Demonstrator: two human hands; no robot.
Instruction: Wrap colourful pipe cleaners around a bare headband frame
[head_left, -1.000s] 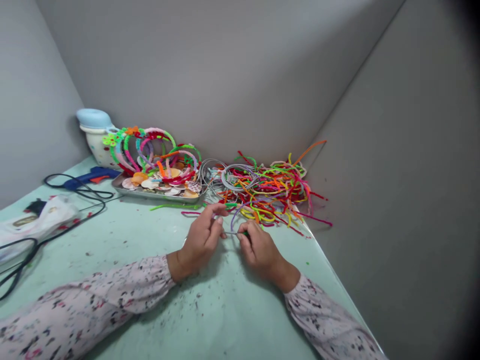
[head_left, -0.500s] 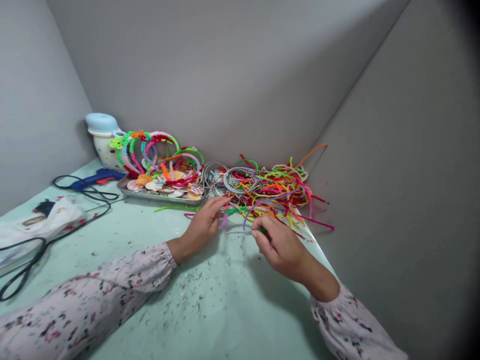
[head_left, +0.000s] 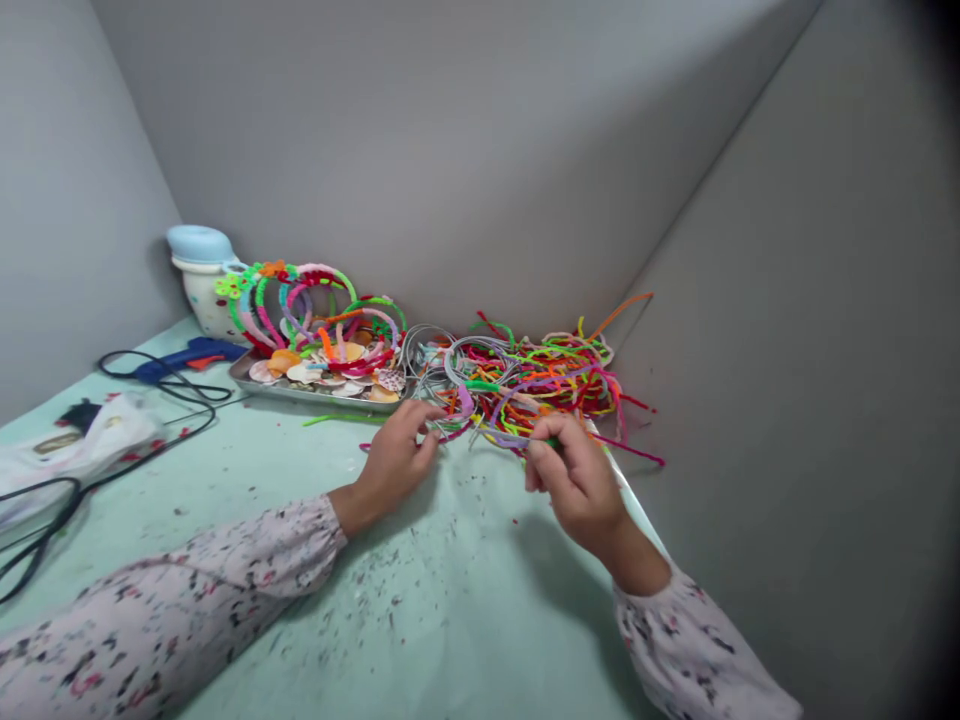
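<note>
My right hand [head_left: 577, 475] is closed in a pinch around a headband [head_left: 504, 434], with a bare silver end poking out left of my thumb. Its green, pink and purple pipe-cleaner wrapping partly shows beyond my fingers, though it blends into the pile behind. My left hand [head_left: 405, 447] is at the near edge of the pile, fingers curved and thumb apart, close to the purple end. I see nothing clearly gripped in it. Loose pipe cleaners [head_left: 574, 375] lie tangled just beyond both hands, with bare grey metal hoops [head_left: 465, 360] among them.
A metal tray [head_left: 315, 398] carries shells [head_left: 304, 372] and colourful wrapped headbands [head_left: 337, 270]. To its left are a blue glue gun [head_left: 180, 357], a dark cable [head_left: 75, 495], a white plastic bag [head_left: 127, 430] and a blue-lidded container [head_left: 206, 300]. Small dark specks dot the green tabletop [head_left: 450, 620].
My right hand has moved slightly right and up, carrying the headband away from my left hand and nearer the pile. My left fingers are a little more curled, and the hand has barely shifted.
</note>
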